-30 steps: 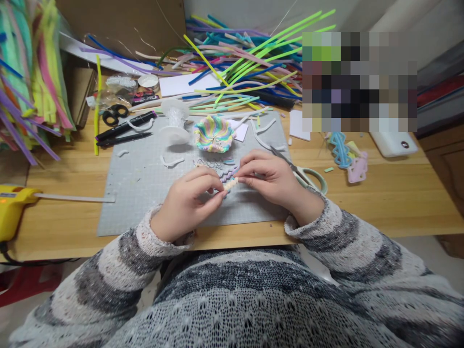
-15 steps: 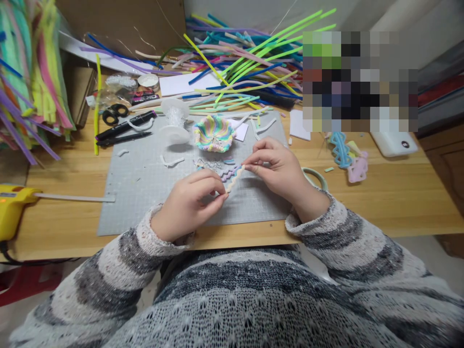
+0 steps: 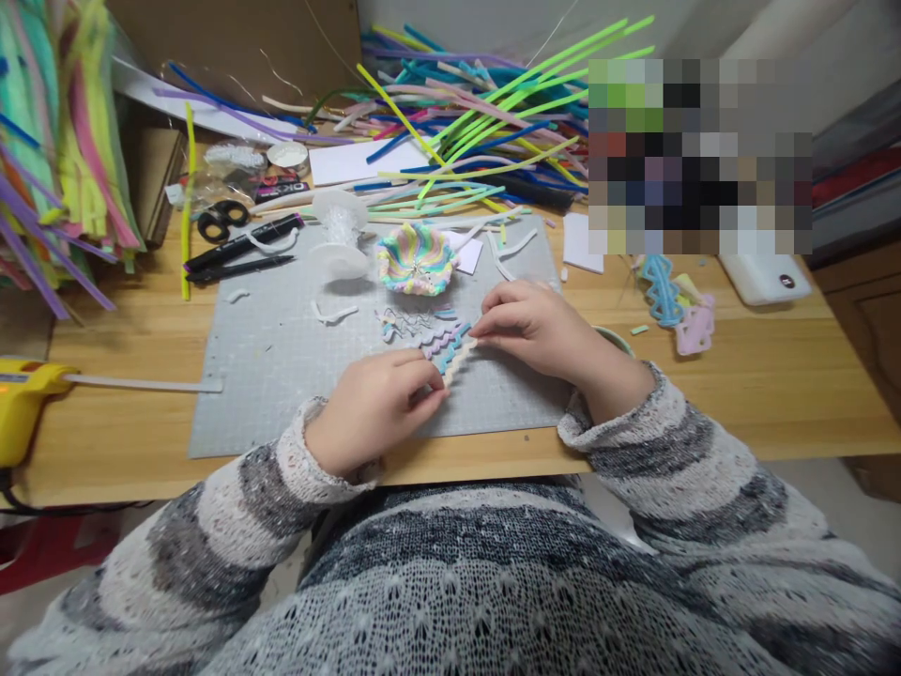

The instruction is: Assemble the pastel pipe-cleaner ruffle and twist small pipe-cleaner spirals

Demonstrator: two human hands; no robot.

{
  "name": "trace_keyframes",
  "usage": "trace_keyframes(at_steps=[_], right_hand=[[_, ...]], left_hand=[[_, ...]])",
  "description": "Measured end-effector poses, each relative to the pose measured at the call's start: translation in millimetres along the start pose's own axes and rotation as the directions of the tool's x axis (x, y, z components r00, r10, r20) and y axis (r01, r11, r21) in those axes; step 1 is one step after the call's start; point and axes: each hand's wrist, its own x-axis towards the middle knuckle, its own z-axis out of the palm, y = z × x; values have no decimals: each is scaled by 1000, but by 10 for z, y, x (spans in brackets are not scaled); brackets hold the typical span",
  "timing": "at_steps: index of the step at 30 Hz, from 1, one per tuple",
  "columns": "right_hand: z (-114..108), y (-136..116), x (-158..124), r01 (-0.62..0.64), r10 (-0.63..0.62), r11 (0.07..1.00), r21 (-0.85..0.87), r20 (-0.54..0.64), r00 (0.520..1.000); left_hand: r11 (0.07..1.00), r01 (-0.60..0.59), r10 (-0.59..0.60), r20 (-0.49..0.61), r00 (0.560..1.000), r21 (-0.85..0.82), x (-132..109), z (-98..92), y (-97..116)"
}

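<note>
A cream wavy pipe cleaner (image 3: 461,362) stretches between my two hands, low over the cutting mat. My left hand (image 3: 386,399) pinches its near end with closed fingers. At the far end my right hand (image 3: 531,329) grips it between thumb and fingertips. Just beyond it lie a blue wavy pipe cleaner (image 3: 453,349) and a lilac wavy pipe cleaner (image 3: 439,341), partly hidden by my left fingers. Behind these sits a small tangle of thin wire (image 3: 404,325). Farther back stands a ruffled pastel bowl-shaped piece (image 3: 417,260) made of striped pipe cleaner.
The grey cutting mat (image 3: 282,376) covers the table's middle. A white spool (image 3: 340,235), scissors (image 3: 223,222) and a black marker (image 3: 243,244) lie at the back left. A yellow glue gun (image 3: 28,404) is at the left edge. Many loose pipe cleaners (image 3: 479,113) pile up behind.
Both hands have lowered slightly toward me with the cream pipe cleaner, bringing it nearer the mat. More of the blue and lilac pieces shows behind it.
</note>
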Motion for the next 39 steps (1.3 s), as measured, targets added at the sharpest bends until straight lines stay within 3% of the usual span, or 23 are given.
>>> trace_keyframes(at_steps=[5,11,19,34,39], right_hand=[[45,-23,5,-17,20,995,-96,32,999],[55,-56,19,-59,61,995,-76,17,998],[165,-54,59,9,-9,997,-81,-3,1000],[228,-41,83,-34,35,997,66,-12,999],[222,-42,86,-35,35,997,66,2,999]], left_hand=[[989,62,-64,12,998,131,-13,88,25],[976,52,-54,3,999,211,-20,130,14],[969,103,-106,1,994,227,-7,47,16],[964,186,-202,64,977,191,-6,-64,-5],[938,279,-295,50,954,205,-15,-110,-22]])
